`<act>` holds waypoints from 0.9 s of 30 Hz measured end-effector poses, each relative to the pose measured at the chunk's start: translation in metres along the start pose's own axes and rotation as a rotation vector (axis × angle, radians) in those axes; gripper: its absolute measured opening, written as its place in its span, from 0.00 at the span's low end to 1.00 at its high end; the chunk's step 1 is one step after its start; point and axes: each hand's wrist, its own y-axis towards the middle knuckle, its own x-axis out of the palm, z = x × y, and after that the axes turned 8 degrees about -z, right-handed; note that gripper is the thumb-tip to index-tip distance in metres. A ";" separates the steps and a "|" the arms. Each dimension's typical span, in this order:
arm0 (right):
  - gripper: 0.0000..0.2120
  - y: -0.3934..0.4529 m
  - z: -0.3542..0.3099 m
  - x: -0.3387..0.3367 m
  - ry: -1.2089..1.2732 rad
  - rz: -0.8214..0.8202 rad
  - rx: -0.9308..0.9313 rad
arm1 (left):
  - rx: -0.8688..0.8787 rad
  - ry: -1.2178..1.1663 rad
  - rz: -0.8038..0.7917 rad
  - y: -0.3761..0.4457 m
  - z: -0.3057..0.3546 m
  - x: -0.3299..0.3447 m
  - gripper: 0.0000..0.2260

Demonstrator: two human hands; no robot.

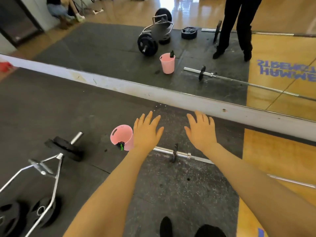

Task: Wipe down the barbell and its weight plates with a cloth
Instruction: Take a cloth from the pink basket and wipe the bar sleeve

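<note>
Black shoes (188, 229) at 6 o'clock, right at the bottom edge, planted on the dark rubber mat (179, 194).

Far left, 8 o'clock: chrome trap bar (42, 170), black plates (22, 214) at its near end, another black plate (65, 147) on the far sleeve.

Centre-left, 9 o'clock of the left hand: pink bucket (122, 136), tipped toward the viewer, a dark cloth with a green patch (120, 145) hung over its near rim.

Centre: left hand (146, 132) stretched forward, palm down, fingers straight and spread wide, holding nothing, overlapping the bucket's right side.

Beneath and between the two hands: barbell (181, 154) flat on the mat, running toward 4 o'clock under the right forearm, one small black weight plate (174, 152) upright on its sleeve.

Just right of centre: right hand (201, 130), likewise palm down, fingers straight and splayed, empty, well apart from the left.

Along 12 o'clock: white wall base (119, 86) under a mirror (102, 47) reflecting bucket, both bars and dark-trousered legs.

Far right, 3 o'clock: wooden platform (277, 151).
</note>
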 end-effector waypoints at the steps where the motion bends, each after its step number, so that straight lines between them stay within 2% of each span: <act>1: 0.26 0.009 -0.015 0.002 -0.006 -0.018 -0.011 | -0.023 -0.004 -0.002 0.002 -0.019 -0.002 0.23; 11: 0.26 0.105 -0.145 0.010 -0.063 -0.120 -0.176 | -0.235 0.010 -0.040 0.020 -0.157 -0.009 0.22; 22: 0.26 0.243 -0.242 0.025 -0.095 -0.178 -0.267 | -0.344 0.010 -0.088 0.108 -0.270 -0.015 0.23; 27: 0.26 0.275 -0.270 0.043 -0.084 -0.220 -0.279 | -0.370 -0.003 -0.129 0.138 -0.312 -0.004 0.24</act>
